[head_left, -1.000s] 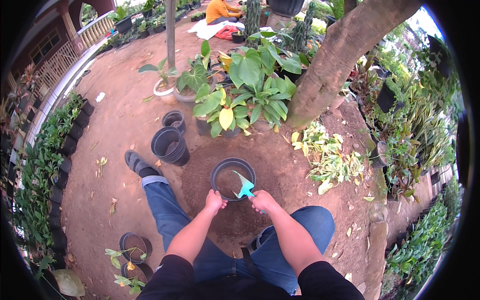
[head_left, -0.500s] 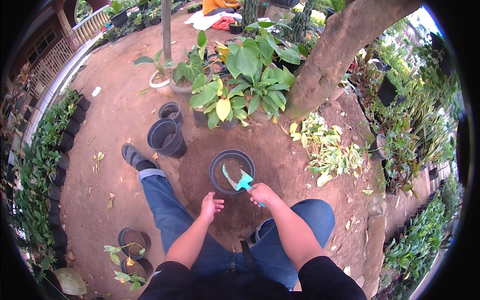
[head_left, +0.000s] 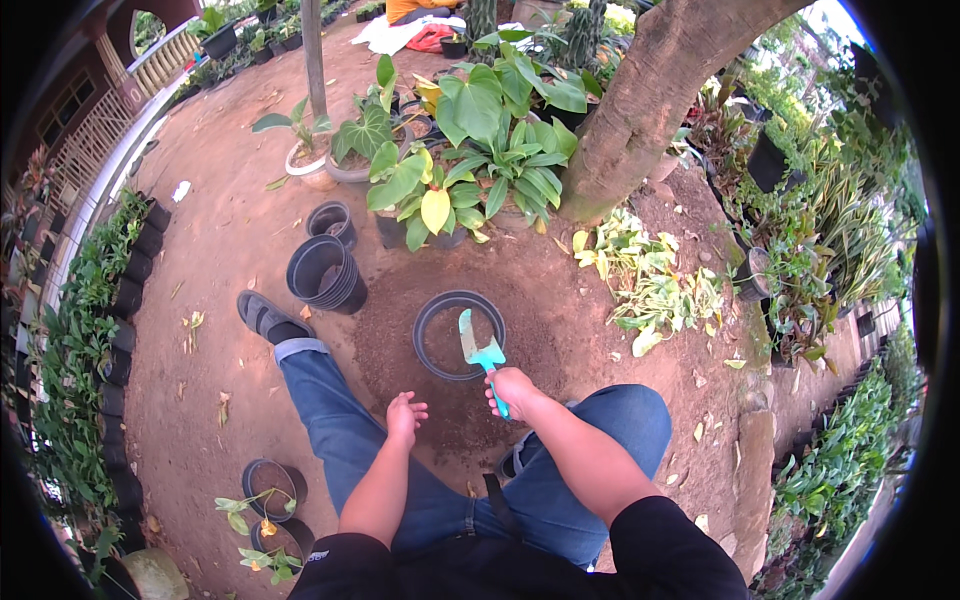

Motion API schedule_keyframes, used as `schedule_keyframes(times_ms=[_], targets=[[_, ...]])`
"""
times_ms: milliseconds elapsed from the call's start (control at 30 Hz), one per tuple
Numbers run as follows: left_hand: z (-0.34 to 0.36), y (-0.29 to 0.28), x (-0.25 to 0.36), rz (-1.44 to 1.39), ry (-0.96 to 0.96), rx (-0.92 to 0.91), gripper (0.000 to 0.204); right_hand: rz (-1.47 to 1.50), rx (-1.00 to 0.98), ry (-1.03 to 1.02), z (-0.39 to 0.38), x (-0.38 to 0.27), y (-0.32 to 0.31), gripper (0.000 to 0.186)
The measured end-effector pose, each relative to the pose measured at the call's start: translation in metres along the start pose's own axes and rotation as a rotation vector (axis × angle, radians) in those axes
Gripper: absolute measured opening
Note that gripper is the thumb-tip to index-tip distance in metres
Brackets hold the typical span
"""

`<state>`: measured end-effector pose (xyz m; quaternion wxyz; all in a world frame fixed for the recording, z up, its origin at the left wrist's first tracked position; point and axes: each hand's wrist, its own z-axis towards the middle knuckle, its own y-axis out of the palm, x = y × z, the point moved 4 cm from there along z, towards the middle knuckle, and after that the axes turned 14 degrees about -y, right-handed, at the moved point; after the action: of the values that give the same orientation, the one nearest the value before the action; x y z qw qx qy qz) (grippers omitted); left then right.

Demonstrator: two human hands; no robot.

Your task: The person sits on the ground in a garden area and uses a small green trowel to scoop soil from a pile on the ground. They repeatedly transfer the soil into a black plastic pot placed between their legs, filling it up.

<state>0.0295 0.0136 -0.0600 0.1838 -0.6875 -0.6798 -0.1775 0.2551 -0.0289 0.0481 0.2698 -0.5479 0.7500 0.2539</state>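
right hand (head_left: 508,392) is wrapped around the handle of a turquoise hand trowel (head_left: 487,356). the trowel's blade is over the round black plant pot (head_left: 419,345), with its tip pointing away from the person. i can't tell if the blade dips below the pot's rim or is just above it. left hand (head_left: 403,415) is loose, with its fingers a little bent. it is near the pot's front left edge, but apart from it.

the pot sits on brown dirt (head_left: 545,320), and the dirt goes all around its rim, so there is room on each side. to the left, a gap parts the pot from a stack of black pots (head_left: 330,280). to the right, a wider gap runs to a heap of yellow and green leaves (head_left: 650,290). past the far edge, leafy potted plants (head_left: 500,165) stand beside a thick tree trunk (head_left: 635,120). the left leg (head_left: 325,385) stretches out to the left.
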Motion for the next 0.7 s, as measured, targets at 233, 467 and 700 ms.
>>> schedule_keyframes(times_ms=[233, 467, 700], targets=[[-0.001, 0.003, 0.0, 0.026, 0.037, -0.017, 0.034, -0.302, -0.021, -0.069, -0.007, -0.016, -0.006, 0.028], [-0.017, 0.016, 0.009, 0.118, 0.179, -0.096, 0.037, -1.292, 0.082, -0.308, -0.043, -0.075, -0.011, 0.032], [-0.032, 0.037, 0.019, 0.182, 0.308, -0.218, 0.049, -1.5, 0.07, -0.381, -0.049, -0.071, 0.0, 0.027]])
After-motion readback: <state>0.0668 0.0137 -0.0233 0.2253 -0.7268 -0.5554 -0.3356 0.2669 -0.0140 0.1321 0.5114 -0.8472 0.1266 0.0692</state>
